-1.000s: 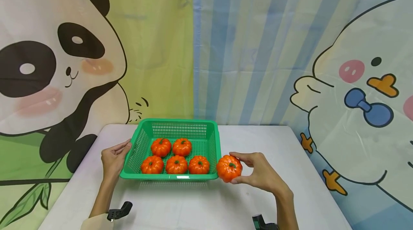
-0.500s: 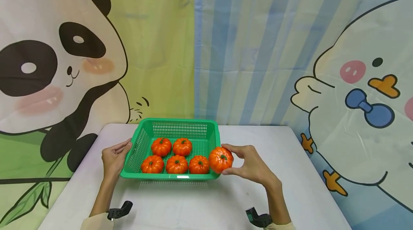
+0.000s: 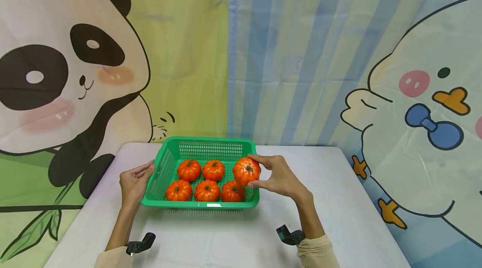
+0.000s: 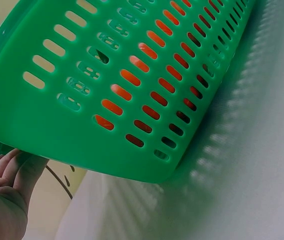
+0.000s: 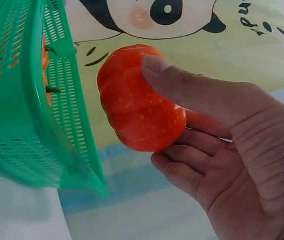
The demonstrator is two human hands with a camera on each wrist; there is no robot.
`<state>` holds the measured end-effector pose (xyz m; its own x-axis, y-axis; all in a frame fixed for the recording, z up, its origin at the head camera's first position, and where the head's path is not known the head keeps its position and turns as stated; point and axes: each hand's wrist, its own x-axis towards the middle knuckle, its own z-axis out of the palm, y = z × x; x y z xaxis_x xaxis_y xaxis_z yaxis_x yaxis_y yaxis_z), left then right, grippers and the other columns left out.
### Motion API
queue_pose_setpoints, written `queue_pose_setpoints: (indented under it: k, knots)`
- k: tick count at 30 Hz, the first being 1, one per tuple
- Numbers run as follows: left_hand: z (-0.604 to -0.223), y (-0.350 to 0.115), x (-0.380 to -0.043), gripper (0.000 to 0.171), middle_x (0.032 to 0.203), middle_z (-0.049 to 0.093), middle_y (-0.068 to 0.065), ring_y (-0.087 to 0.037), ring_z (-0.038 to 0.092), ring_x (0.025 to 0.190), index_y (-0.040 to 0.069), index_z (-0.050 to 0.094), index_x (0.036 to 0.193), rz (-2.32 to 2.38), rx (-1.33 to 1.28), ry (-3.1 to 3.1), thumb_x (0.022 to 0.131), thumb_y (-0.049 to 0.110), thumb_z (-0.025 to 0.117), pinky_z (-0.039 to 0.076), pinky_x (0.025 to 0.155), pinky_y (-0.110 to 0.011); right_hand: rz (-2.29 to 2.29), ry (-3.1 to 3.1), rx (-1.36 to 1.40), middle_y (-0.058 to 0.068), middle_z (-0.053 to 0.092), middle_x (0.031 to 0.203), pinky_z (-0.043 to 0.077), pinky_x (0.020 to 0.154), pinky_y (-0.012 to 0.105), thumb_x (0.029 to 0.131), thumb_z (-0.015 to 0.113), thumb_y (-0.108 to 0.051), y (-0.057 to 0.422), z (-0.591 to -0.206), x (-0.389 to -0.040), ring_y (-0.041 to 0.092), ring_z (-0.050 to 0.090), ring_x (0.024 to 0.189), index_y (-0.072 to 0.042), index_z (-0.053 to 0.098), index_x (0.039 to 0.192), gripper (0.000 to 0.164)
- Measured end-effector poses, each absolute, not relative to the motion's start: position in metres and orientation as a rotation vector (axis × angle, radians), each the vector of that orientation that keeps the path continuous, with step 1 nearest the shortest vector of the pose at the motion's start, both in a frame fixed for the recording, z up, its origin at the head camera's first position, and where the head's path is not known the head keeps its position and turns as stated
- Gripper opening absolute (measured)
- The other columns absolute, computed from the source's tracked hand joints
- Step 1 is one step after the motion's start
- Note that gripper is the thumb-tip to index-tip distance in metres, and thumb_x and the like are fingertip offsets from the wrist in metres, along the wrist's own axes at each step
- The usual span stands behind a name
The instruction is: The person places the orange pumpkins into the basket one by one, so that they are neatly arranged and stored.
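Observation:
A green plastic basket [image 3: 199, 205] with slotted walls stands on the table, several small orange pumpkins [image 3: 206, 191] lying inside in two rows. My right hand [image 3: 280, 176] pinches another orange pumpkin [image 3: 246, 171] between thumb and fingers, over the basket's right part. In the right wrist view that pumpkin [image 5: 136, 100] shows whole, with the thumb on one side and fingers beneath, above the basket rim. At the basket's left end my left hand [image 3: 133, 182] grips the rim; in the left wrist view its curled fingers [image 4: 19, 170] reach under the rim, the thumb hidden.
The white table [image 3: 301, 159] extends to both sides and in front of the basket. Behind it hangs a printed cloth backdrop [image 3: 278, 59] with a panda and a white bird. A dark camera mount [image 3: 290, 235] sits on each wrist.
My right hand has carried its pumpkin left and away from me, from beside the basket's right edge to over its inside. The left hand keeps its grip on the rim.

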<state>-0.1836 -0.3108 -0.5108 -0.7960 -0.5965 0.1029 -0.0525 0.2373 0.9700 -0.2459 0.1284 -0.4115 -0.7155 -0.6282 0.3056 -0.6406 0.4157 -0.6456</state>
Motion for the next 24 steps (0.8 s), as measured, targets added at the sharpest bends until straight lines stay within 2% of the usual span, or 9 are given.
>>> queue_pose_setpoints:
  k: [6, 14, 24]
  knots:
    - [-0.51, -0.311, -0.184, 0.038, 0.112, 0.076, 0.004, 0.016, 0.065, 0.092, 0.005, 0.073, 0.121, -1.599, 0.591, -2.051, 0.091, 0.028, 0.076, 0.048, 0.08, -0.002, 1.233, -2.626, 1.192, -0.005, 0.065, 0.138, 0.053, 0.102, 0.051, 0.075, 0.09, -0.033, 0.118, -0.415, -0.257, 0.018, 0.062, 0.128, -0.012, 0.06, 0.141, 0.075]
    - [-0.509, -0.31, -0.183, 0.038, 0.114, 0.076, 0.002, 0.017, 0.065, 0.09, 0.004, 0.073, 0.121, -1.599, 0.59, -2.052, 0.091, 0.027, 0.075, 0.048, 0.079, -0.002, 1.198, -2.658, 1.189, -0.003, 0.066, 0.137, 0.053, 0.101, 0.053, 0.076, 0.09, -0.032, 0.109, -0.422, -0.267, 0.018, 0.064, 0.125, -0.012, 0.058, 0.142, 0.076]
    - [-0.51, -0.311, -0.183, 0.039, 0.113, 0.076, 0.004, 0.017, 0.065, 0.09, 0.005, 0.072, 0.122, -1.609, 0.585, -2.05, 0.091, 0.028, 0.076, 0.049, 0.079, -0.003, 1.124, -2.674, 1.226, 0.003, 0.073, 0.124, 0.056, 0.097, 0.049, 0.076, 0.09, -0.033, 0.099, -0.427, -0.281, 0.015, 0.068, 0.112, -0.011, 0.059, 0.141, 0.076]
